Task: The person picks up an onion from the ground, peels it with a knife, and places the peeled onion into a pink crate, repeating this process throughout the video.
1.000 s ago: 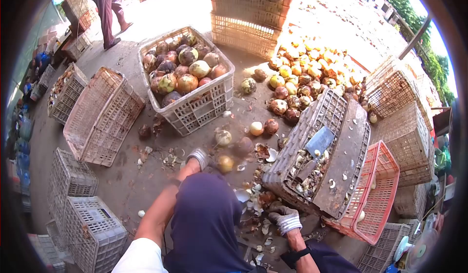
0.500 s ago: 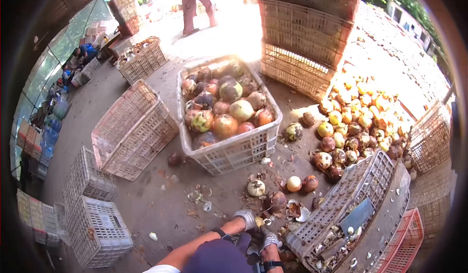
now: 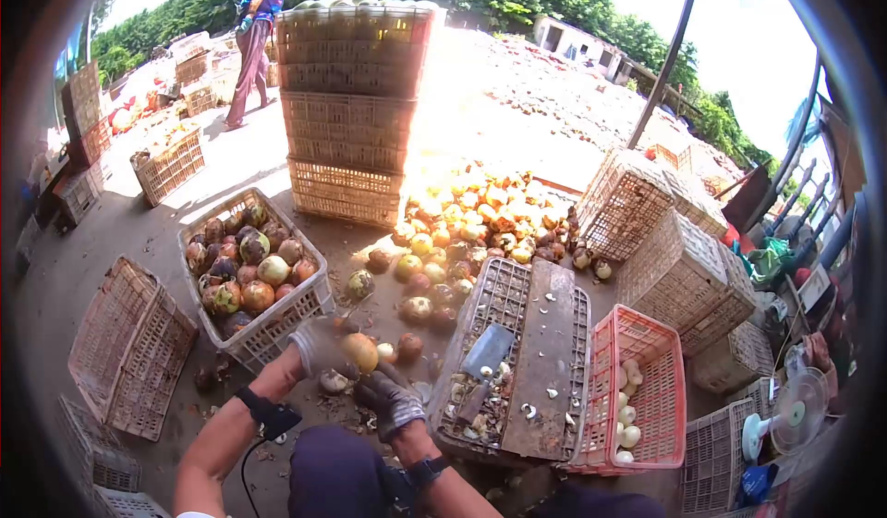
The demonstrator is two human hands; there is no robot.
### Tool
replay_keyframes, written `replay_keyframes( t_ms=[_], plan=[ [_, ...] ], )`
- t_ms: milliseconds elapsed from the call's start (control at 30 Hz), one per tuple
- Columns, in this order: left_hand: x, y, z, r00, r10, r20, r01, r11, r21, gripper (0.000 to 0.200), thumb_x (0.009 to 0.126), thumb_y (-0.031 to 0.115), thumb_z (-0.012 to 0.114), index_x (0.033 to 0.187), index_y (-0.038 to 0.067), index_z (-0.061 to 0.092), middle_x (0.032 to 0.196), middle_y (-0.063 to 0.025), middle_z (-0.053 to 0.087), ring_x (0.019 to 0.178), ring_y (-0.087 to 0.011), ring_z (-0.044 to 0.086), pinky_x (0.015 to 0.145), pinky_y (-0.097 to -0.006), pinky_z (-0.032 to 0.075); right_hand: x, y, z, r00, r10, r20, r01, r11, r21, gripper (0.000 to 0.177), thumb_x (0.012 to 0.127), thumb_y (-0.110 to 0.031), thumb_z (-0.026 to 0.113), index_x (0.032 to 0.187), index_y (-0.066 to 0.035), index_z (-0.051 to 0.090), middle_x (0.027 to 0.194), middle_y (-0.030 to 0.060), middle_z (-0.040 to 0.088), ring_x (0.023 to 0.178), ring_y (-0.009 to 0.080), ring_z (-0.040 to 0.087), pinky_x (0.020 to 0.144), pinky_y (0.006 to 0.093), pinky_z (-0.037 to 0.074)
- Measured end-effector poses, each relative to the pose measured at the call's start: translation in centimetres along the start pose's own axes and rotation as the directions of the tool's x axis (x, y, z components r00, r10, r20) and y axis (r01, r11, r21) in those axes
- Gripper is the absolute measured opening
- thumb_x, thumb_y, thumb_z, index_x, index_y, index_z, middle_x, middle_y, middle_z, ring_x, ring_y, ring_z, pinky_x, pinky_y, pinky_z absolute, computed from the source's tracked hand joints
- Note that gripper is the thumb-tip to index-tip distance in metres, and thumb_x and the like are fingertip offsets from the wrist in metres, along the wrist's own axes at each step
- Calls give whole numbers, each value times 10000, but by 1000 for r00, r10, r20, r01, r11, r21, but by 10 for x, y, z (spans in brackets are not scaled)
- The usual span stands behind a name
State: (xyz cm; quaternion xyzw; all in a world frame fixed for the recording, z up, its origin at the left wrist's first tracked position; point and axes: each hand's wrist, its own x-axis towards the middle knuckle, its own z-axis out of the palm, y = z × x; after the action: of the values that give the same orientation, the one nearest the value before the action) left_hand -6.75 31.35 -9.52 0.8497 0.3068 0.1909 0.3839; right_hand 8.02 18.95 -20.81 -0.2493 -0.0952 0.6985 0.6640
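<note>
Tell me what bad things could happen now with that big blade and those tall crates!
The big blade lies loose among scraps on a crate, so a careless reach might knock it or cut someone. The tall crate stack is loaded right to the top, so a hard bump could tip it. The round thing at the left hand might slip and roll.

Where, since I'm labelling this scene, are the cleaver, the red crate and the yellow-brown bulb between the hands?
Cleaver (image 3: 488, 350): head view, on the broad blade.
Red crate (image 3: 669, 398): head view, on the picture's right-hand wall.
Yellow-brown bulb (image 3: 359, 353): head view, mid-surface.
</note>
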Motion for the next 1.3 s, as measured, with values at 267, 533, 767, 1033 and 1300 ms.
replay_keyframes(
  t_ms=[267, 533, 767, 1033, 1300],
  plan=[
    [-15, 222, 11, 968, 176, -178, -146, 974, 173, 545, 491, 313, 833, 926, 39, 650, 915, -143, 624, 775, -297, 621, 685, -389, 494, -145, -136, 141, 961, -176, 213, 219, 955, -200, 394, 960, -281, 477, 1300, -83, 446, 1162, 102, 582, 992, 218, 617, 785, 363, 531],
    [-66, 242, 169, 782, 536, -318, -522, 842, 137, 489, 724, 192, 764, 1138, 46, 549, 1078, -126, 561, 908, -211, 577, 718, -365, 491, -281, -176, 74, 927, -274, 256, 356, 856, -374, 465, 878, -269, 607, 1260, -53, 455, 1152, 79, 565, 1076, 206, 558, 858, 387, 518],
    [-63, 244, 205, 981, 169, 98, -145, 966, -212, 551, 700, 122, 771, 1194, 30, 544, 1109, -91, 608, 999, -145, 567, 853, -302, 479, -308, -173, 3, 964, -235, -122, 197, 944, -264, 484, 857, -239, 609, 1240, 33, 494, 1121, 184, 606, 1016, 296, 605, 919, 427, 483],
    [-54, 230, 224, 994, 11, 110, 26, 941, -336, 355, 615, 254, 820, 862, 38, 685, 825, -101, 677, 725, -217, 631, 706, -313, 507, -293, -158, -60, 984, 60, -170, -28, 982, 185, 433, 800, -123, 651, 1187, 24, 526, 1056, 162, 624, 913, 278, 624, 846, 383, 517],
    [-61, 216, 240, 995, -13, 95, 73, 746, -662, 258, 681, 121, 779, 863, -19, 662, 756, -110, 671, 683, -112, 605, 628, -285, 503, -319, -176, -38, 963, -263, -57, 261, 965, -33, 450, 801, -109, 605, 1213, 40, 501, 1083, 199, 604, 968, 309, 612, 863, 404, 521]
  ],
)
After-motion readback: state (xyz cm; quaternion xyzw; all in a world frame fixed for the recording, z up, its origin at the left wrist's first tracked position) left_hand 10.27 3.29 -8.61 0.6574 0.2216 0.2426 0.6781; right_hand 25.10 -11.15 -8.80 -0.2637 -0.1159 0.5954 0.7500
